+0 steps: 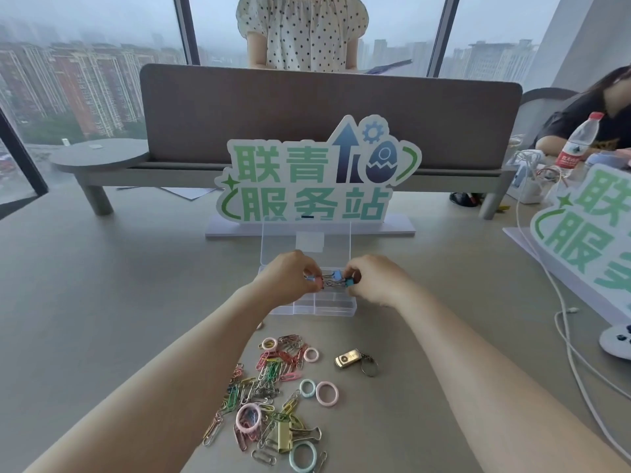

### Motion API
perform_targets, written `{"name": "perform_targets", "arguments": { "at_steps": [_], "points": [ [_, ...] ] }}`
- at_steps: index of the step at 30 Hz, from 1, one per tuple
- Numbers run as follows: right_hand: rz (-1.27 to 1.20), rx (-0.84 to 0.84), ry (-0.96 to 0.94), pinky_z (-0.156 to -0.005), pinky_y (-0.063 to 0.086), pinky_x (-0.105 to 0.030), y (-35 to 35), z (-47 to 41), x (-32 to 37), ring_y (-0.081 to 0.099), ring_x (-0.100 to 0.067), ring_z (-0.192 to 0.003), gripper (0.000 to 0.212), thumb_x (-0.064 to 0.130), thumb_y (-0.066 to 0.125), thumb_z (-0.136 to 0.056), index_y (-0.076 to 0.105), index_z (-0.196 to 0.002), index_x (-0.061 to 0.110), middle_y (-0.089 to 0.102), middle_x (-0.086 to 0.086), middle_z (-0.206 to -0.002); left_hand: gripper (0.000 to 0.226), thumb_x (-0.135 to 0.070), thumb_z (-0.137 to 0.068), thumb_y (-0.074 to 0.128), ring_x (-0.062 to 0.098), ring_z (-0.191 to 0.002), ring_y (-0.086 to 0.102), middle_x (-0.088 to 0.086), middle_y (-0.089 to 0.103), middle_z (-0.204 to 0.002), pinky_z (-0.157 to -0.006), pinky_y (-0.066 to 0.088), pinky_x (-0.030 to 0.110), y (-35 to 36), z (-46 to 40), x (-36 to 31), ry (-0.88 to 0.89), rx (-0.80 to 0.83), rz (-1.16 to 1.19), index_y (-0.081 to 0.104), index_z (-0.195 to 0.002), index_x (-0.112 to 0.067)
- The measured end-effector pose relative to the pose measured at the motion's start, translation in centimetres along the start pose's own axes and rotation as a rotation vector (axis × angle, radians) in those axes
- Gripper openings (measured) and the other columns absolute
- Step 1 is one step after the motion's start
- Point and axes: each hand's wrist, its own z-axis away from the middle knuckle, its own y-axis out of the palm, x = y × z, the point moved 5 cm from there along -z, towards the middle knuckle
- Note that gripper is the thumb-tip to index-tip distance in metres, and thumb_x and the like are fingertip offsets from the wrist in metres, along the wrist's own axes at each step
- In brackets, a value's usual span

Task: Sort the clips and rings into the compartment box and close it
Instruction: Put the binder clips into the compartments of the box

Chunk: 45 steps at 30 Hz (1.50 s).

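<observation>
A clear plastic compartment box (317, 307) stands open on the table, its lid (273, 245) tilted up behind. Above the box, my left hand (286, 279) pinches a pink binder clip (319, 283) and my right hand (372, 279) pinches a blue binder clip (341, 278); the wire handles of the two clips meet between them. Nearer to me lies a heap of coloured paper clips (269, 370), pastel rings such as a pink ring (327, 393) and a mint ring (303, 456), and a gold binder clip (284, 435).
A gold USB stick on a key ring (348, 358) lies right of the heap. A green sign on a white base (317, 175) stands behind the box. A second sign (587, 233), white cables (563, 319) and a water bottle (577, 141) are at the right. Two people are beyond the desk.
</observation>
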Motion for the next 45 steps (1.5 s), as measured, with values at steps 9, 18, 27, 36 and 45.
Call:
{"name": "perform_targets", "arguments": {
  "at_steps": [9, 18, 27, 36, 45],
  "points": [
    [-0.025, 0.043, -0.011, -0.082, 0.052, -0.035, 0.0, -0.3, 0.0, 0.06, -0.02, -0.09, 0.029, 0.022, 0.072, -0.08, 0.066, -0.109, 0.026, 0.065, 0.001, -0.103, 0.029, -0.031, -0.084, 0.066, 0.01, -0.087, 0.051, -0.003, 0.061, -0.108, -0.07, 0.038, 0.023, 0.4, 0.1, -0.1, -0.016, -0.009, 0.004, 0.07, -0.112, -0.022],
    [-0.06, -0.062, -0.018, -0.068, 0.046, -0.031, 0.4, 1.1, -0.4, 0.058, -0.019, -0.083, 0.026, 0.026, 0.068, -0.082, 0.064, -0.107, 0.032, 0.058, 0.009, -0.087, 0.033, -0.03, -0.087, 0.063, 0.013, -0.091, 0.054, -0.001, 0.058, -0.115, -0.083, 0.044, 0.027, 0.2, 2.1, 0.6, 0.0, -0.069, 0.031, 0.065, -0.12, -0.023],
    [-0.052, -0.061, -0.08, -0.071, 0.046, -0.029, 1.4, 5.9, 0.6, 0.058, -0.017, -0.084, 0.01, 0.026, 0.06, -0.085, 0.067, -0.088, 0.032, 0.059, 0.012, -0.086, 0.013, -0.027, -0.085, 0.064, -0.004, -0.069, 0.051, -0.015, 0.058, -0.088, -0.061, 0.035, 0.012, 0.2, 7.9, -0.2, 0.009, -0.069, 0.055, 0.069, -0.097, -0.027],
    [-0.02, 0.037, -0.105, -0.086, 0.042, -0.026, 2.9, 10.3, 0.7, 0.056, -0.014, -0.107, 0.026, 0.028, 0.06, -0.087, 0.064, -0.112, 0.03, 0.057, 0.008, -0.116, 0.006, -0.028, -0.079, 0.069, -0.002, -0.07, 0.053, -0.014, 0.06, -0.079, -0.063, 0.037, 0.009, 0.9, 14.9, -1.4, 0.024, -0.076, 0.101, 0.071, -0.085, -0.027],
    [0.035, 0.043, -0.085, -0.085, 0.043, -0.028, 4.0, 11.6, 1.4, 0.055, -0.021, -0.107, 0.032, 0.034, 0.059, -0.087, 0.06, -0.119, 0.031, 0.051, 0.002, -0.121, 0.02, -0.04, -0.075, 0.066, -0.004, -0.076, 0.054, -0.017, 0.056, -0.089, -0.07, 0.041, 0.013, 1.8, 19.2, -1.1, 0.087, -0.035, 0.08, 0.067, -0.094, -0.032]
  ]
}}
